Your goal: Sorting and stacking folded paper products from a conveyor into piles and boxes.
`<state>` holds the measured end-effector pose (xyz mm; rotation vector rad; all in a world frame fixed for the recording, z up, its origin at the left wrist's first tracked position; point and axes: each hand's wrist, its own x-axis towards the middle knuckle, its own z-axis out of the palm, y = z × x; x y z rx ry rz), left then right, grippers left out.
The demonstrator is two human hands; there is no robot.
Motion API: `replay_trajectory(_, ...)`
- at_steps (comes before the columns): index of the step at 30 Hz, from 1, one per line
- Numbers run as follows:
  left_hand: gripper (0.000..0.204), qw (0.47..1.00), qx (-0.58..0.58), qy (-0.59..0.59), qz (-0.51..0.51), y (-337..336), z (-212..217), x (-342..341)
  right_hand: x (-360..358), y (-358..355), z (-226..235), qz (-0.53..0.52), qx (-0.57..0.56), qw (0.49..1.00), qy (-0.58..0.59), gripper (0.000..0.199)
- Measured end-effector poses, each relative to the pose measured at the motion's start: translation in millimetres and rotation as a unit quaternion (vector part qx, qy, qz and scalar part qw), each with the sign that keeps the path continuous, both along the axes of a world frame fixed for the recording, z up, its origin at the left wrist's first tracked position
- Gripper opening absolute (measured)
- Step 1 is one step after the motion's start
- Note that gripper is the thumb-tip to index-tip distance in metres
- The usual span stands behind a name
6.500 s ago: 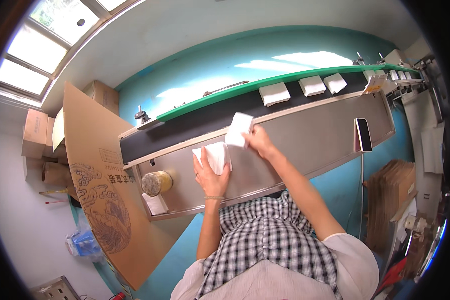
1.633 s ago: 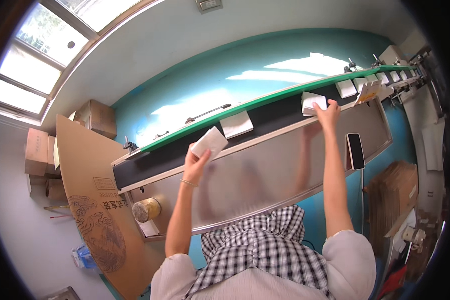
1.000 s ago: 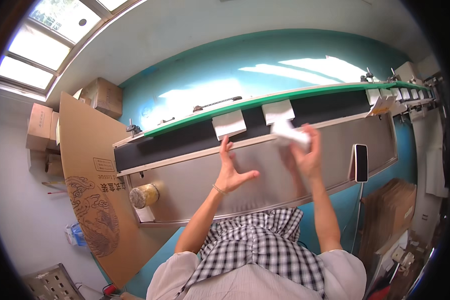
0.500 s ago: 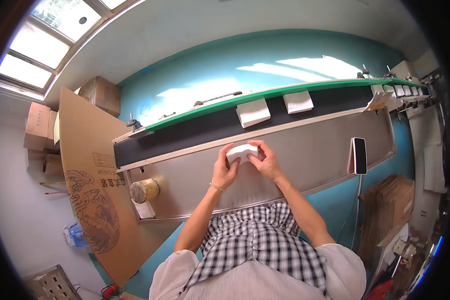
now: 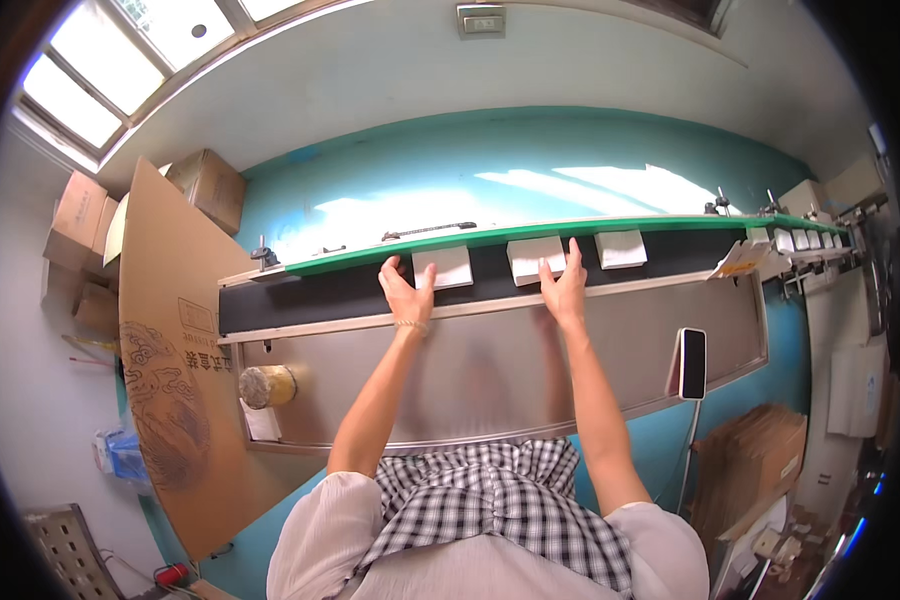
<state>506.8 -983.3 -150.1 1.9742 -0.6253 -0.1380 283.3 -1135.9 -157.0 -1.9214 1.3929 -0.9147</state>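
A black conveyor belt [image 5: 320,295] with a green far rail runs across the view, carrying three white flat boxes. My left hand [image 5: 406,293] reaches onto the belt and touches the left box [image 5: 444,266] at its near left corner. My right hand [image 5: 566,285] rests on the near right corner of the middle box [image 5: 532,259]. The third box [image 5: 621,248] lies just right of my right hand, untouched. Both hands have fingers spread and grip nothing.
A steel table [image 5: 490,370] lies between me and the belt. On it stand a tape roll [image 5: 267,386] at the left and a phone on a stand [image 5: 691,363] at the right. A large cardboard sheet [image 5: 165,380] leans at left; more boxes [image 5: 805,238] queue far right.
Half a second ago both hands held one white box over the steel table. Now both arms are stretched out to the belt, and three boxes lie on it instead of two.
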Motion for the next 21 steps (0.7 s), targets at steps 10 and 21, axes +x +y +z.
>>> replay_trajectory(10,0.041,0.991,-0.034,-0.100,-0.081,90.3,25.0,-98.0,-4.8,64.7,25.1,0.046,0.003,0.996,-0.083,0.052)
replay_trajectory(21,0.051,0.743,-0.645,-0.132,-0.121,136.2,365.8,-208.4,17.0,216.7,317.5,0.534,0.030,0.637,-0.555,0.061)
